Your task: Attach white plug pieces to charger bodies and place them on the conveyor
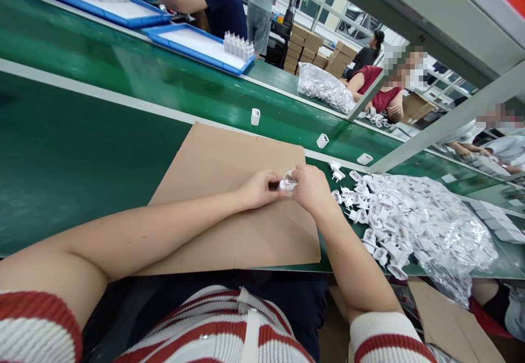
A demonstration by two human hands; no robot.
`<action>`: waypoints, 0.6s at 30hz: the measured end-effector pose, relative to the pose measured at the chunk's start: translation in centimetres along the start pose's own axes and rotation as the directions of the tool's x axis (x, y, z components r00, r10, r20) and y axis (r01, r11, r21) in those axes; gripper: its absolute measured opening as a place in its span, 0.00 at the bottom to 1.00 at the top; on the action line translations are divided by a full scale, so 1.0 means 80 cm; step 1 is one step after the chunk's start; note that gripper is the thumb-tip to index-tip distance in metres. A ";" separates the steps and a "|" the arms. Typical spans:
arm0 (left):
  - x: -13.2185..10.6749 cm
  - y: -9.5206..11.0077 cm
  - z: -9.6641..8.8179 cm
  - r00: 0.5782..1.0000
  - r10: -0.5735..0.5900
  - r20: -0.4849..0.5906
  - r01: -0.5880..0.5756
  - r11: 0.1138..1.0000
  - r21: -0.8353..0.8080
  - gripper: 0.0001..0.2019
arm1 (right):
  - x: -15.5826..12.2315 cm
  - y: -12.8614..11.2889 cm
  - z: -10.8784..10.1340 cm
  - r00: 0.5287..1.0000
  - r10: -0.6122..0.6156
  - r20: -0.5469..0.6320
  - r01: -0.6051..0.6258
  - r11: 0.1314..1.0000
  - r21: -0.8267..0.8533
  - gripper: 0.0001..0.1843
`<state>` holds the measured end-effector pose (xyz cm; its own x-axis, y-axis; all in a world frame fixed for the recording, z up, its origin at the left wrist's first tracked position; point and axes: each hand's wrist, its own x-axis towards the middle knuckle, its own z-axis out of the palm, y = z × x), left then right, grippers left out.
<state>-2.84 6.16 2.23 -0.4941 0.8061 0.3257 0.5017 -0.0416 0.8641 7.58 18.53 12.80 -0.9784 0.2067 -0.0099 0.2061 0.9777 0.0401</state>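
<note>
A small white plastic charger part (288, 182) is held between my two hands above a brown cardboard sheet (229, 171). My left hand (262, 189) pinches its left side with thumb and fingers. On the other side, the fingers of my right hand (310, 185) close round it and cover much of it. Whether it is one piece or two fitted together I cannot tell. Loose white two-pin plug covers (361, 199) lie just right of my right hand, spilling from a clear plastic bag (447, 221).
White charger housings (255, 116) stand or lie spaced along the green conveyor belt (184, 98) beyond the cardboard. Across it are blue-rimmed trays (192, 37) with white pieces, and another clear bag (324, 87). A slanting metal post (443, 117) rises at right. Several people work nearby.
</note>
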 end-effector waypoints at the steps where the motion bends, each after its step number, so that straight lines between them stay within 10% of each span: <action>1: -0.002 -0.001 0.000 0.999 0.043 -0.009 -0.043 0.999 0.031 0.15 | -0.001 0.000 0.000 1.000 0.000 -0.004 0.000 1.000 0.002 0.11; 11: -0.015 -0.004 0.009 0.956 0.284 0.070 -0.250 0.670 0.699 0.17 | -0.003 0.015 0.026 0.990 0.004 -0.138 0.022 0.981 0.191 0.10; 14: -0.016 0.000 0.010 0.970 0.239 0.035 -0.200 0.715 0.669 0.16 | -0.010 0.027 0.050 0.973 0.033 -0.227 0.069 0.901 0.428 0.14; 18: -0.014 0.003 0.011 0.989 0.146 0.013 -0.140 0.914 0.380 0.13 | -0.015 0.052 0.086 0.945 0.181 -0.271 0.137 0.534 0.834 0.21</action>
<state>-1.54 5.74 1.74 -0.4058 0.7992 0.4434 0.7977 0.0729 0.5987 9.71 22.61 6.09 -0.8925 0.3620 0.2690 -0.0095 0.5814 -0.8136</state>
